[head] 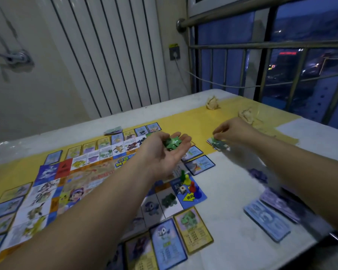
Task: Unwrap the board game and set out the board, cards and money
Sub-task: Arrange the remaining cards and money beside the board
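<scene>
The colourful game board (82, 178) lies flat on the table, ringed by property cards (169, 242). My left hand (162, 154) hovers palm up over the board's far right corner, cupping small green pieces (172, 143). Further right, my right hand (232, 131) pinches the top of a small stack of green cards (219, 144) lying on the table. Several coloured pawns (191, 185) and a die (182, 190) stand on the board's blue start corner. Stacks of bluish money notes (267, 219) lie at the near right.
The table (232, 191) has a yellow band across its far half. Two crumpled paper balls (213, 103) lie at the far right. A small card pile (113, 130) lies beyond the board. A radiator and a railed window stand behind the table.
</scene>
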`<state>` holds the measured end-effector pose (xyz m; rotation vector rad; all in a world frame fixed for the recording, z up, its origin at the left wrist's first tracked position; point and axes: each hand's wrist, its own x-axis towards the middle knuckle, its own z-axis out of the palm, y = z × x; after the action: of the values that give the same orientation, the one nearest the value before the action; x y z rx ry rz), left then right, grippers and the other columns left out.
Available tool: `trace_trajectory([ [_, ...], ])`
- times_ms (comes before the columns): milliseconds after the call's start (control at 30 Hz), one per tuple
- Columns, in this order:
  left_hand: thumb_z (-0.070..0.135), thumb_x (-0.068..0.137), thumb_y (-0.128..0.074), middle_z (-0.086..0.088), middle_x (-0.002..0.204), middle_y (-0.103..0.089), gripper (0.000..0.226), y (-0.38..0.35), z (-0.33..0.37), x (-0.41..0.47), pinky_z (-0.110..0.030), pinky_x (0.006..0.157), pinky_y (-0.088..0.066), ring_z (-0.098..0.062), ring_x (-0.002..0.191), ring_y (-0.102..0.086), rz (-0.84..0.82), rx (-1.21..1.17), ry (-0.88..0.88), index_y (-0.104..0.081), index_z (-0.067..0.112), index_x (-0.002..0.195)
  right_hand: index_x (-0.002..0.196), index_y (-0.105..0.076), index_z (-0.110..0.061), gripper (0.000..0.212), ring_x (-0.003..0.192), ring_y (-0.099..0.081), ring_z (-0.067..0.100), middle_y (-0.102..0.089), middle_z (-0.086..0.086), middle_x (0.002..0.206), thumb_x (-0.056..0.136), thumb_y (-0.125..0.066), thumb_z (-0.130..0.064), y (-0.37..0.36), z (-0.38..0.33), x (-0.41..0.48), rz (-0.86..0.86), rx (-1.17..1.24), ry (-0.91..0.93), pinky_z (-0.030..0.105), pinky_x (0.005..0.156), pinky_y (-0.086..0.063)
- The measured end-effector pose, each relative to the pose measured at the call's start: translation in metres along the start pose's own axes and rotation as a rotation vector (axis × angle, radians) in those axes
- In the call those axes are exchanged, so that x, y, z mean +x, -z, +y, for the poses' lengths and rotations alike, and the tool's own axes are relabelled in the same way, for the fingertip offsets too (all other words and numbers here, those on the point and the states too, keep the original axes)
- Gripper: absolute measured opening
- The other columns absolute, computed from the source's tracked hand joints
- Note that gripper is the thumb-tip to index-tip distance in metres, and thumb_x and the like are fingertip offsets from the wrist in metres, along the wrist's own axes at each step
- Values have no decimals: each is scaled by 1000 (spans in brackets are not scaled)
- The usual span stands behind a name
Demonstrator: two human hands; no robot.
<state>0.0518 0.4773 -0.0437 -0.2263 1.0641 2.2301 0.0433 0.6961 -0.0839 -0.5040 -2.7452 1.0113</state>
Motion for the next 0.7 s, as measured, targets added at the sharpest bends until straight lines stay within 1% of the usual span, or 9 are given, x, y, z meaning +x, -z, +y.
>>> trace_trajectory([
  [100,2,97,-36,-24,97,-59,20,7,4,1,-40,87,-51,-32,103,-62,12,28,-4,-54,-7,103,107,-71,-21,28,108,-57,23,-68,2,113,84,-67,-36,-6,7,9,40,-138,-48,36,91,-47],
  [167,-1,97,-36,-24,102,-60,20,12,7,2,-40,85,-52,-32,103,-63,15,58,-6,-53,-8,107,111,-69,-20,29,113,-56,23,-67,3,117,87,-64,-36,-8,-3,7,58,-112,-1,33,93,-46],
  [267,-2,99,-36,-26,108,-60,24,22,13,1,-34,77,-55,-31,90,-65,14,98,-23,-52,-11,113,113,-69,-13,26,105,-59,15,-67,2,116,91,-60,-25,-13,-38,-8,13,30,167,24,84,-42],
  [400,-1,100,-35,-24,116,-61,26,38,23,-8,-36,72,-54,-24,88,-66,18,172,-63,-53,-8,116,106,-71,-11,22,91,-64,14,-70,3,103,92,-60,-24,-31,-91,-39,-169,217,292,25,76,-48],
  [433,-1,99,-35,-23,114,-62,25,44,26,-12,-34,70,-55,-23,88,-66,22,184,-77,-54,-8,115,103,-72,-12,20,89,-65,14,-71,2,98,91,-61,-25,-36,-102,-45,-203,239,313,23,72,-47],
  [500,-1,98,-39,-23,104,-66,21,59,35,-19,-25,59,-57,-21,82,-69,58,199,-119,-56,-8,110,92,-73,-17,14,79,-64,5,-70,-6,86,89,-64,-27,-45,-122,-57,-259,296,348,15,62,-44],
  [567,0,96,-45,-20,86,-70,17,75,45,-28,-20,47,-54,-17,67,-71,80,216,-157,-58,-7,106,83,-72,-23,8,74,-64,-1,-70,-10,80,84,-69,-30,-54,-139,-67,-294,365,370,17,65,-47],
  [633,0,95,-48,-15,72,-67,15,90,55,-37,-18,47,-54,-13,56,-67,72,232,-194,-60,-4,102,77,-70,-26,5,73,-64,-1,-71,-10,76,81,-72,-27,-65,-156,-73,-299,372,387,23,72,-51],
  [700,-2,94,-46,-13,69,-62,14,104,63,-45,-16,48,-54,-12,51,-62,61,259,-241,-60,-3,99,74,-68,-24,9,63,-59,-4,-68,-10,70,81,-74,-22,-79,-171,-75,-279,348,401,18,64,-47],
])
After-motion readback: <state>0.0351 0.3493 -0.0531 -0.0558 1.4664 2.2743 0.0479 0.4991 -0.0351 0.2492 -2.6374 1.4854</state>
